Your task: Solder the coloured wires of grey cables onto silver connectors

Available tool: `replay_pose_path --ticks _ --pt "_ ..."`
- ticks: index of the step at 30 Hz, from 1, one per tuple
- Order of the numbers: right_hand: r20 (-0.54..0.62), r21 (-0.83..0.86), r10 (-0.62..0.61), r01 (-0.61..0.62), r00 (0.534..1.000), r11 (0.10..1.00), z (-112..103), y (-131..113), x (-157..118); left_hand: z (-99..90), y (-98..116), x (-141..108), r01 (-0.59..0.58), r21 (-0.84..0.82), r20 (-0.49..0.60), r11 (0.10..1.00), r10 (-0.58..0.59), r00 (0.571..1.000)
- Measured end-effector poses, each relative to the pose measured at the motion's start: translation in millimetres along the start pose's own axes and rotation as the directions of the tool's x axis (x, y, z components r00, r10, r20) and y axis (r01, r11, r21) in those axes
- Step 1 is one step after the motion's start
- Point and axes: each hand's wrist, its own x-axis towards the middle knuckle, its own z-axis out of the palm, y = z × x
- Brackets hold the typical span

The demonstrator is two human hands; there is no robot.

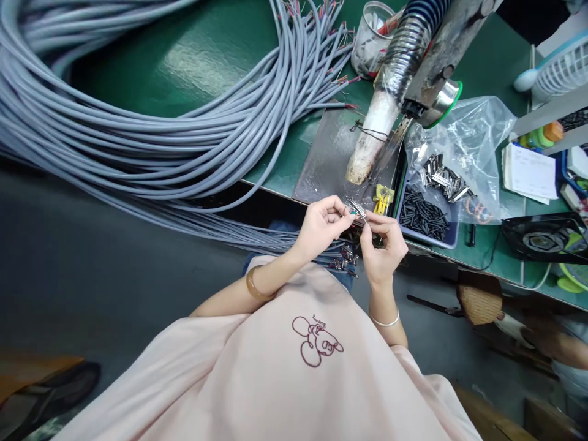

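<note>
A small metal multi-pin connector [358, 209] is held at a slant between my two hands, over the bench's front edge. My left hand [324, 228] is closed, its thumb and fingers pinching at the connector's left end; a bit of teal shows by the thumb tip, too small to name. My right hand [383, 246] pinches the connector's right end between thumb and fingers. Just behind it is a yellow clamp-like piece [383, 199] on a dark metal plate [316, 165]. Below my hands, several connectors on grey cables [344, 258] lie by my lap.
A big bundle of grey cables [206, 147] covers the left bench. A fume hose [372, 135] and solder reel [443, 104] hang over the plate. To the right are a blue tray of black parts [452, 237], a plastic bag [489, 131] with connectors, and a fan [542, 237].
</note>
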Motion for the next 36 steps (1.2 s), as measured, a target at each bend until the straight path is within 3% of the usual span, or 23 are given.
replay_pose_path --ticks 8,18,36 --pt "0.011 0.067 0.018 -0.019 1.000 0.998 2.5 2.1 13.1 3.7 0.8 12.9 -0.114 0.082 -0.039 0.990 0.117 0.992" --pt "0.018 0.108 0.050 -0.052 0.999 0.993 2.4 1.9 22.2 6.3 7.6 15.5 -0.127 0.101 -0.039 0.987 0.132 0.990" --pt "0.016 0.070 0.002 -0.003 1.000 0.998 1.6 -6.3 29.3 7.7 16.6 16.5 -0.137 0.132 -0.064 0.982 0.147 0.987"
